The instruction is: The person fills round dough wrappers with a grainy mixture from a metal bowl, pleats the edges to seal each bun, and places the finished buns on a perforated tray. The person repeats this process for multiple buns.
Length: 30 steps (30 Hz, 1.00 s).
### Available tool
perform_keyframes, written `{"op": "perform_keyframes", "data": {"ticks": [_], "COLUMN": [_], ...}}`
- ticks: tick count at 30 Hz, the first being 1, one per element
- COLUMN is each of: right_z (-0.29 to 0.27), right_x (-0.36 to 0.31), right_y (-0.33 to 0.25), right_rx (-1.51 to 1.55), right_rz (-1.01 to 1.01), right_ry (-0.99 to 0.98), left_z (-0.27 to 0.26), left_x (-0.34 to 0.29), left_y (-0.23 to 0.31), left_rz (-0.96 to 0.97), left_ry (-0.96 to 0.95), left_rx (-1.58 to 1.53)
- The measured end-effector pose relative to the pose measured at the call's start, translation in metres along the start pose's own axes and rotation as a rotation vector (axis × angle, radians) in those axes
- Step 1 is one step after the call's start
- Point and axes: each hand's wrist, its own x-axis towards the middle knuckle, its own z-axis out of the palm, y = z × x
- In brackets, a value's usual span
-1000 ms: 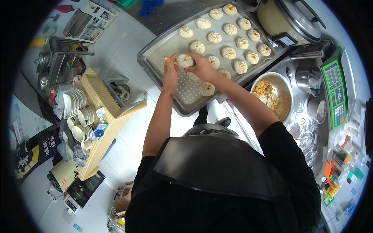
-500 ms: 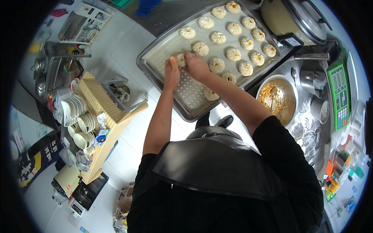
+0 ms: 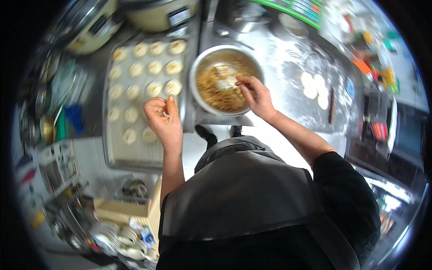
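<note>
My left hand (image 3: 163, 118) hovers over the near right side of a metal baking tray (image 3: 135, 163). Its fingers curl loosely, the thumb stands apart, and no object shows in it. Pleated filled buns (image 3: 154, 68) sit in rows on the tray. My right hand (image 3: 257, 95) reaches over the right rim of a round steel bowl (image 3: 196, 92), fingertips pinched together. Crumbly orange-brown filling (image 3: 213, 90) lies in the bowl. A pale, blurred patch in the filling touches those fingertips; whether they grip a utensil there I cannot make out.
Flat round dough pieces (image 3: 310, 85) and a dark rolling pin (image 3: 332, 105) lie on the floured steel counter (image 3: 283, 67) to the right. Two large cookers (image 3: 153, 15) stand behind the tray. A green scale (image 3: 297, 10) is at the far edge.
The view has turned right toward the counter. Both hands have let go of the bun on the tray and parted. My right hand has moved to the bowl; the left stays by the tray.
</note>
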Motion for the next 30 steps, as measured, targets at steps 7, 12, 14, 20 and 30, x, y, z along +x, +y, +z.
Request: {"op": "perform_keyframes", "data": {"ticks": [7, 12, 14, 20, 30], "right_z": [-0.171, -0.246, -0.263, -0.290, -0.245], "right_x": [-0.091, -0.109, -0.102, -0.083, -0.054], "right_y": [0.209, 0.294, 0.309, 0.323, 0.135], "right_rx": [-0.556, -0.772, -0.859, -0.977, -0.418], "right_rz": [0.808, 0.382, 0.267, 0.130, -0.098], "right_ry": [0.448, 0.114, -0.070, -0.314, -0.371], "left_z": [0.116, 0.130, 0.134, 0.133, 0.167], "left_x": [-0.014, -0.051, -0.059, -0.068, -0.107], "left_y": [0.012, 0.009, 0.012, 0.020, 0.035], "left_rz": [0.450, 0.280, 0.278, 0.263, -0.445], "left_ry": [-0.848, -0.962, -0.947, -0.782, -0.701], "left_rx": [0.843, 0.881, 0.861, 0.798, -0.099]}}
